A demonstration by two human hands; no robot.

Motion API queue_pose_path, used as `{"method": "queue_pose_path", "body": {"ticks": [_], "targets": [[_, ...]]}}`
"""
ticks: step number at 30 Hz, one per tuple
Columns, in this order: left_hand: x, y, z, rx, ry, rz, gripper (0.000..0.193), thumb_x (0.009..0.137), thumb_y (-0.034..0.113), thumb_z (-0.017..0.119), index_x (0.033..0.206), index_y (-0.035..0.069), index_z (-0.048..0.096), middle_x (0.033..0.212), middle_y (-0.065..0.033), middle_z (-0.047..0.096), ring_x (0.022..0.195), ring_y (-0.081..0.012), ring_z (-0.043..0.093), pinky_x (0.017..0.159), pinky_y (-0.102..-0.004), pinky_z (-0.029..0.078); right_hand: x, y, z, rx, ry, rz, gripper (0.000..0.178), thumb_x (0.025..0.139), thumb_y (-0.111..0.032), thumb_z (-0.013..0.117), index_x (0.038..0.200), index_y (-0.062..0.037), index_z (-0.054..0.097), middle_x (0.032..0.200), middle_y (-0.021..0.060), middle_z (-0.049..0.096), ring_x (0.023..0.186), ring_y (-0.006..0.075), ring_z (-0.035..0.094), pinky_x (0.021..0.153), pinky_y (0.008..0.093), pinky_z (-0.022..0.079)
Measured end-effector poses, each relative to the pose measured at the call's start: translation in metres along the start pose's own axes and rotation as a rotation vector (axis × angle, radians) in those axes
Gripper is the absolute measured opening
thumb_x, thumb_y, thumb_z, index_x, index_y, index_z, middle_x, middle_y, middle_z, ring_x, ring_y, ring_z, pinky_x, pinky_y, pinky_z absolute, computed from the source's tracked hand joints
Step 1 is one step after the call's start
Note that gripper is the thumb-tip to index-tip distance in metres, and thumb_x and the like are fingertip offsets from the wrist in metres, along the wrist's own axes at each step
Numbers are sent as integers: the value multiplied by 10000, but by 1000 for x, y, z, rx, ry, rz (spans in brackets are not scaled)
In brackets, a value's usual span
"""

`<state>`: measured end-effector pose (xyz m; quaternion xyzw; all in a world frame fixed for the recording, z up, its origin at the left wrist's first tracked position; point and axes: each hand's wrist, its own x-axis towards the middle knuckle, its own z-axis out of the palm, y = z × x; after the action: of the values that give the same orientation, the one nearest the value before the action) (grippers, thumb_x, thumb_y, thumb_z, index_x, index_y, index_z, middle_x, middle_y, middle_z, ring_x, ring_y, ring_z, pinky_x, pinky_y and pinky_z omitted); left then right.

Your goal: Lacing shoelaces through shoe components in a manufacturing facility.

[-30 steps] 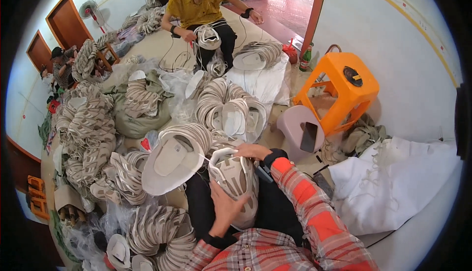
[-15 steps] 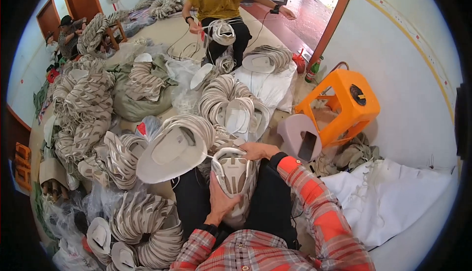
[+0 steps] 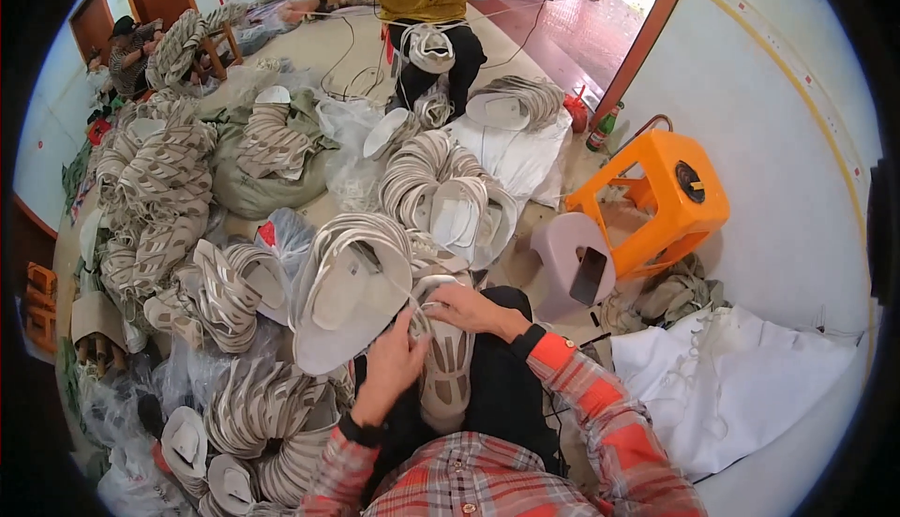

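Note:
A beige-and-white shoe upper (image 3: pixel 446 378) rests between my thighs, its toe end towards my body. My left hand (image 3: pixel 394 367) is closed beside its opening, thumb and fingers pinching a thin white cord (image 3: pixel 418 318). Across from it, my right hand (image 3: pixel 473 311) has its fingers bent over the upper's opening edge, gripping there; its fingertips are partly hidden. Just left of the hands leans a nested stack of shoe uppers (image 3: pixel 342 329) with a broad pale inner face towards me. The cord appears to run near this stack.
Bundled uppers (image 3: pixel 272 414) and clear plastic bags lie at left. Another bundle (image 3: pixel 422 179) stands ahead. To the right are a lilac stool (image 3: pixel 553 254) with a phone (image 3: pixel 588 275), an orange stool (image 3: pixel 656 198) and white cloth (image 3: pixel 731 386). A person (image 3: pixel 427 11) sits opposite, arms spread.
My left hand has moved from the upper's side up to the cord by its opening. My right hand has shifted slightly left. The nested stack turned more upright; the person opposite spread both arms.

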<state>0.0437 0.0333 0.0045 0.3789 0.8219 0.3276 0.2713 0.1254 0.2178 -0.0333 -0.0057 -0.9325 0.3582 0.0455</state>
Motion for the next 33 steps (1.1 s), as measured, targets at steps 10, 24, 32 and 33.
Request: {"method": "queue_pose_path", "body": {"ticks": [10, 24, 32, 33], "targets": [[44, -33, -11, -159, -342, 104, 364, 785, 292, 611, 1075, 79, 556, 639, -101, 551, 558, -221, 514, 541, -359, 409, -1, -11, 11, 230, 25, 144, 227, 815, -226, 566, 916, -25, 592, 897, 160, 579, 867, 337, 540, 772, 388, 424], [-109, -56, 34, 129, -565, 565, 253, 828, 183, 545, 1004, 1, 552, 909, -186, 592, 784, -333, 597, 709, -370, 482, -268, -121, 28, 184, -16, 586, 132, 836, -134, 567, 948, -65, 556, 906, 106, 526, 904, 278, 510, 785, 353, 407], [-116, -13, 9, -33, -650, -119, 243, 849, 167, 540, 963, -31, 620, 899, -161, 643, 746, -237, 619, 728, -307, 481, -332, -14, 127, 983, 510, 1017, 184, 854, -177, 558, 912, -4, 581, 767, 64, 611, 674, 185, 586, 634, 292, 470], [-119, -27, 5, -127, -576, -110, 271, 855, 182, 548, 1012, -36, 588, 837, -126, 645, 747, -197, 608, 704, -318, 479, -334, 16, 141, 661, 422, 1071, 165, 842, -142, 542, 888, 10, 587, 733, 67, 609, 640, 183, 595, 596, 296, 477]]}}
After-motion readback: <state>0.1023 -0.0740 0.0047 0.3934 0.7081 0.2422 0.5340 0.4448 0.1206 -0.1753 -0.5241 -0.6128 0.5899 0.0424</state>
